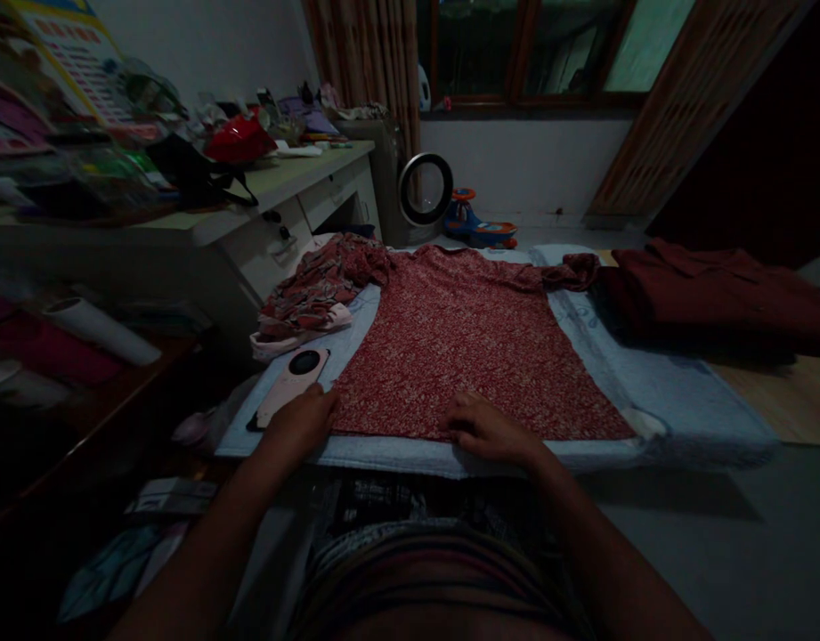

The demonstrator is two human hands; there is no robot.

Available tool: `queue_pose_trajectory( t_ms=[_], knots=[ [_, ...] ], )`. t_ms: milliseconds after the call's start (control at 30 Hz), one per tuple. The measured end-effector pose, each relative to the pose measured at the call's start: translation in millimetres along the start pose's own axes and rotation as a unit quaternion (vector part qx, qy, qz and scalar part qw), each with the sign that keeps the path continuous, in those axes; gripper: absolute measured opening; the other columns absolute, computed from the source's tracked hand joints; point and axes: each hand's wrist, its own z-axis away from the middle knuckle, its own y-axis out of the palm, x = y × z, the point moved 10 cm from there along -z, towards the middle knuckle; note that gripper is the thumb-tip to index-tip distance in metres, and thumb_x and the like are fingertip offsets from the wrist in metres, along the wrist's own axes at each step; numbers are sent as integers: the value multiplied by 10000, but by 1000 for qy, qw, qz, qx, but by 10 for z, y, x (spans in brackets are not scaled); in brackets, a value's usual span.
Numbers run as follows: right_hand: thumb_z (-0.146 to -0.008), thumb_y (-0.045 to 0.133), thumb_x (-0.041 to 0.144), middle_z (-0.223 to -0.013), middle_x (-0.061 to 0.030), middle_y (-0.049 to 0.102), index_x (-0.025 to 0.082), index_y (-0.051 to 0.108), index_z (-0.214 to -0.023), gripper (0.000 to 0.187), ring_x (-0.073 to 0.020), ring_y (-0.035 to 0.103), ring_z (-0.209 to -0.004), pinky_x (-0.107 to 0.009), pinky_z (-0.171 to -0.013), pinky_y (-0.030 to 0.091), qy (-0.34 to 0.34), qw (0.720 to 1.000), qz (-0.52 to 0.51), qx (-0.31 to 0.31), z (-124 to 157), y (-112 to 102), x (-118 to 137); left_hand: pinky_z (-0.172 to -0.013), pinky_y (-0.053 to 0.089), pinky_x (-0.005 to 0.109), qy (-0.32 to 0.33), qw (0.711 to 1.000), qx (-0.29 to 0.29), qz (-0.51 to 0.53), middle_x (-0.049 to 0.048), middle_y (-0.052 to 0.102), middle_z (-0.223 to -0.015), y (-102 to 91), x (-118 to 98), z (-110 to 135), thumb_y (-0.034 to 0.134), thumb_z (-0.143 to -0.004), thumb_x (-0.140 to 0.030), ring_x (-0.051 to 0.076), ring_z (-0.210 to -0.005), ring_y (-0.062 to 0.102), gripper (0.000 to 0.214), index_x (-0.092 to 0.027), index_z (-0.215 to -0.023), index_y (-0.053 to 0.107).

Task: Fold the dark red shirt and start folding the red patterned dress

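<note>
A red blouse [463, 356] with a small pale print lies spread flat, its hem toward me and its collar at the far side. My left hand [306, 418] is closed on the hem's left corner, right beside a pink phone [293, 383] with a round dark camera. Near the middle of the hem, my right hand [486, 427] has its fingers curled and pinched on the fabric. Under the blouse is a pale blue cloth [677, 401] covering the table. The fingertips of both hands are partly hidden.
Crumpled patterned clothing [316, 289] lies at the left, beyond the phone. Folded dark red clothes [717, 289] are stacked at the right. A cluttered desk [289, 191] stands on the left. Past the table are a ring-shaped fan [404, 189] and a blue ride-on toy [476, 224].
</note>
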Motion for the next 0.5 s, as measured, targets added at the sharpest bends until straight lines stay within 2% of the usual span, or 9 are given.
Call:
queue_pose_trajectory(
  t_ms=[100,167,267,333,433,500],
  knots=[
    [-763,519,74,-941,-46,614,191,667,-965,277,-199,545,-944,-348,-882,426,2,999,-32,-33,34,-26,13,-866,411,475,7,995,-92,-47,162,608,-1028,-288,-210,38,530,-807,-172,356,-1033,546,155,-206,-809,681],
    [-772,505,80,-955,-43,644,195,657,-969,274,-190,572,-941,-347,-890,439,6,995,-84,-59,90,-55,15,-905,390,482,58,991,-117,-26,153,601,-1049,-367,-493,37,535,-822,-166,349,-1066,520,150,-209,-825,679],
    [-806,483,116,-989,-42,669,200,648,-994,264,-179,610,-938,-327,-861,469,20,983,-162,-87,262,-150,-38,-854,422,407,169,983,-61,43,109,595,-990,-227,-1006,16,499,-867,-172,270,-963,545,173,-214,-848,665],
    [-833,477,157,-986,-44,677,200,649,-1001,244,-180,625,-921,-317,-826,483,51,977,-174,-108,447,-301,-169,-824,438,364,230,969,-29,88,91,587,-990,-131,-1314,29,471,-887,-170,232,-934,546,189,-209,-870,655],
    [-870,454,215,-895,-50,678,190,653,-930,210,-188,620,-844,-317,-779,475,160,968,-73,-181,851,-735,-568,-848,450,344,305,942,-8,142,83,590,-1047,-92,-1716,59,453,-903,-167,215,-984,538,199,-210,-937,644],
    [-870,454,237,-868,-61,665,185,644,-910,202,-202,600,-800,-327,-749,456,260,935,61,-233,1172,-1082,-865,-878,452,351,343,927,3,153,82,591,-1086,-90,-1955,54,466,-899,-170,217,-1018,533,202,-216,-989,641]
  ],
)
